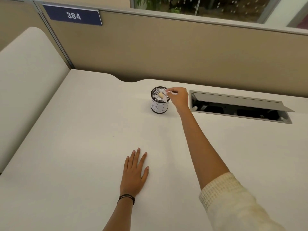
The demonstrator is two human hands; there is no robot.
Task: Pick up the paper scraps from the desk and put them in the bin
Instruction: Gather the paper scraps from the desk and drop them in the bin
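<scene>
A small black mesh bin (159, 106) with a white paper label stands at the back middle of the white desk (83, 147). Crumpled paper scraps (160, 95) fill it to the rim. My right hand (178, 97) reaches over the bin's right rim, its fingertips pinched on a small white paper scrap (170, 92) just above the opening. Near the front of the desk my left hand (135, 170) lies flat, palm down, fingers spread, holding nothing. I see no loose scraps on the desk surface.
An open cable hatch (240, 107) with a raised grey lid is sunk into the desk right of the bin. A beige partition (166, 50) with a blue sign "384" (73, 15) runs along the back. A side panel (28, 77) rises on the left.
</scene>
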